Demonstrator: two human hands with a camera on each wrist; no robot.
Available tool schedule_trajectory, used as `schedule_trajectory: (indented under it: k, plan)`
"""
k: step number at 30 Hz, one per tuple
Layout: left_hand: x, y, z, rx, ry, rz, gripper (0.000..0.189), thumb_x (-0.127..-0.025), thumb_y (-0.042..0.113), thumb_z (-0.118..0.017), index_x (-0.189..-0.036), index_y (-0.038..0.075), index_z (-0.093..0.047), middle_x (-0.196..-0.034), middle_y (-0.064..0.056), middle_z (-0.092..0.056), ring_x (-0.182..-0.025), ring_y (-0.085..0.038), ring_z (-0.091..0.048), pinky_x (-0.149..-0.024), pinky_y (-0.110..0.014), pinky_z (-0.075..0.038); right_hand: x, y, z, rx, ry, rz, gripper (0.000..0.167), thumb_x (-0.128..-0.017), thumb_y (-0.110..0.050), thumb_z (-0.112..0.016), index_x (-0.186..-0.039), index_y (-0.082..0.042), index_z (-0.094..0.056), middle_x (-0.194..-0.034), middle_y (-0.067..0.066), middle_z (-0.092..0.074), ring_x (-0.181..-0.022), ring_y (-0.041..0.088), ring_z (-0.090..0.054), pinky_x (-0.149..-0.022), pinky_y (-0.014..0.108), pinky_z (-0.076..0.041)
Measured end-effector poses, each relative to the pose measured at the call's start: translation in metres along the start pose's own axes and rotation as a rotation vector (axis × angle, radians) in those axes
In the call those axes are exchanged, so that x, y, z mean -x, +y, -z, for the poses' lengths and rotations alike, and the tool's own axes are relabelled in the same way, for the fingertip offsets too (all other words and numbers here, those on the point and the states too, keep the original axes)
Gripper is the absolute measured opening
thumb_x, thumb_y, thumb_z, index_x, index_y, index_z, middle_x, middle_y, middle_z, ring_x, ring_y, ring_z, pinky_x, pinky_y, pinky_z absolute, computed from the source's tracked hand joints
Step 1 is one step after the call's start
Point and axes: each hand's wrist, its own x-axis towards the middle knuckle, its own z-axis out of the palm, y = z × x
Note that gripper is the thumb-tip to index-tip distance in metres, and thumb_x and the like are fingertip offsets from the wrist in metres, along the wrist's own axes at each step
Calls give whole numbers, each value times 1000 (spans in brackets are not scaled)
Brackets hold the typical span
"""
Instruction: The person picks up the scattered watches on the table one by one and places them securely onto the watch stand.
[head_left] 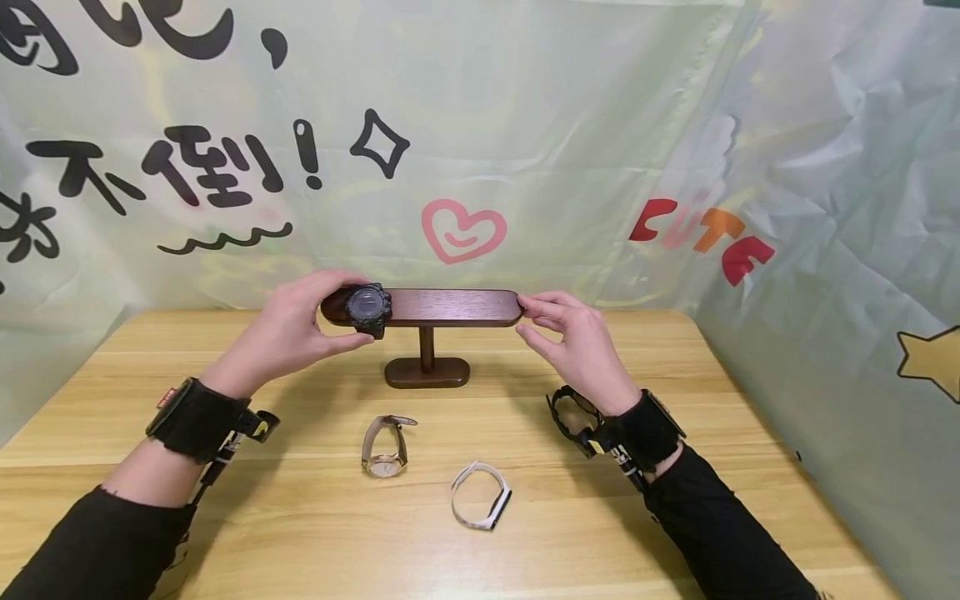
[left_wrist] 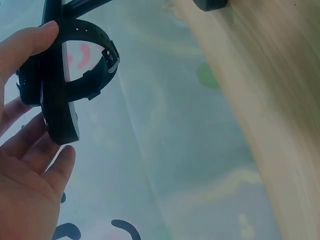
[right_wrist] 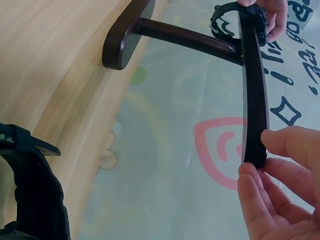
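A dark wooden watch stand has a horizontal bar on a post and an oval base. Around the bar's left end loops a black digital watch, its buckled strap hanging beneath. My left hand pinches this watch, with the thumb on the strap below and fingers behind. At the other end of the bar, my right hand holds the tip between thumb and fingers.
On the wooden table in front of the stand lie a rose-gold watch with a brownish strap and a white fitness band. Another black watch lies under the right wrist. A printed cloth hangs behind.
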Motion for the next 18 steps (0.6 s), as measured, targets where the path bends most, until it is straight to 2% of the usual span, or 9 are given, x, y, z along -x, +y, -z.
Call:
schedule_trajectory:
  k: [18]
  plan:
    - [-13, 13, -12, 2, -29, -32, 69, -77, 19, -99, -136, 8, -66, -130, -14, -73, -114, -32, -71, -97, -51, -61, 0, 1, 0, 12, -7, -3, 42, -100, -15, -78, -139, -3, -71, -132, 14, -69, -121, 30, -74, -106, 38, -61]
